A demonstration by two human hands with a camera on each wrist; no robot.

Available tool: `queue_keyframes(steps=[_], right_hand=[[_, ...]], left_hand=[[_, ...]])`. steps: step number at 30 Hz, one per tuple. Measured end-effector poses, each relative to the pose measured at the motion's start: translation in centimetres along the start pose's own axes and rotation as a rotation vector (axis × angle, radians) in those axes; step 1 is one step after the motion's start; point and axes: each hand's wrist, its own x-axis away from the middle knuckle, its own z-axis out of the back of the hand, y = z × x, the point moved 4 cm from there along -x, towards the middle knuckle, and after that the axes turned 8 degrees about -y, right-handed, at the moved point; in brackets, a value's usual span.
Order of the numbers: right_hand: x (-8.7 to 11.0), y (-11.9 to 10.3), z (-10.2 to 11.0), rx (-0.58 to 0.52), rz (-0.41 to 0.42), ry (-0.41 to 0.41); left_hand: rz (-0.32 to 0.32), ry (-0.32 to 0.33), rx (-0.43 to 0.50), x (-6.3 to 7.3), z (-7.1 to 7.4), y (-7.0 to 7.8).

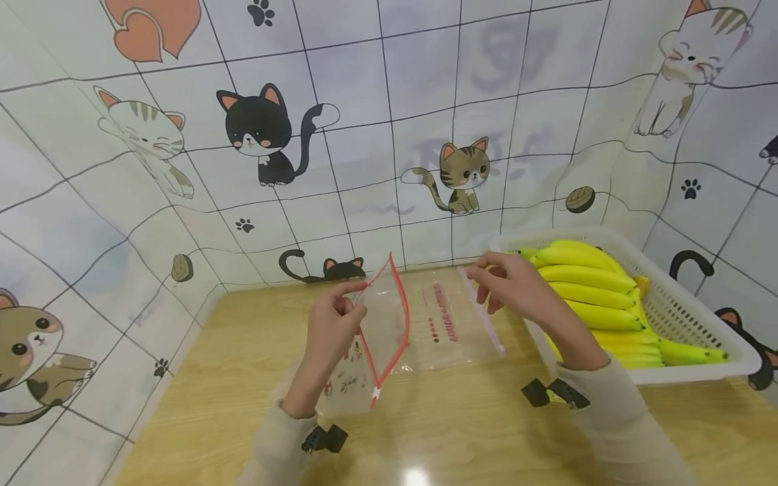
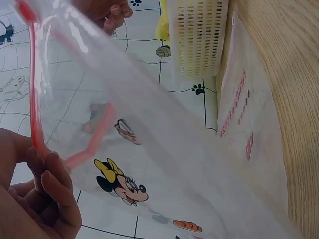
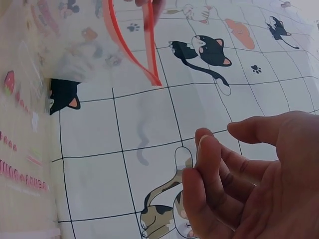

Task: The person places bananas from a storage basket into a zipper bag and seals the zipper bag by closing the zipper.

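Note:
My left hand [image 1: 331, 331] pinches the rim of a clear zip bag [image 1: 404, 334] between thumb and fingertips. The bag's red zipper gapes apart, and a white slider sits at its near end. A cartoon mouse print [image 2: 124, 189] shows on its side in the left wrist view. A second clear zip bag [image 1: 446, 317], with a pale pink zipper and red lettering, lies flat on the table to the right. Above that zipper hovers my right hand [image 1: 513, 283]. Its fingers [image 3: 209, 154] are loosely bent, with the thumb apart from them and nothing between.
To the right stands a white plastic basket [image 1: 699, 317] with several yellow bananas [image 1: 586, 278] in it. The wooden table [image 1: 243, 358] backs onto a wall [image 1: 365, 148] covered in cat-printed tiles.

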Motion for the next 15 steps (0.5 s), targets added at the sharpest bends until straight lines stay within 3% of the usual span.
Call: queue_keyframes(steps=[7,15], right_hand=[[-0.2,-0.4,1.8,0.059,0.0,-0.022],[-1.7,-0.6,4.6,0.265,-0.04,-0.023]], left_hand=[[0.025,0.007,-0.015,0.2,0.3,-0.4],[0.022,-0.004,0.002,0.0,-0.1,-0.5]])
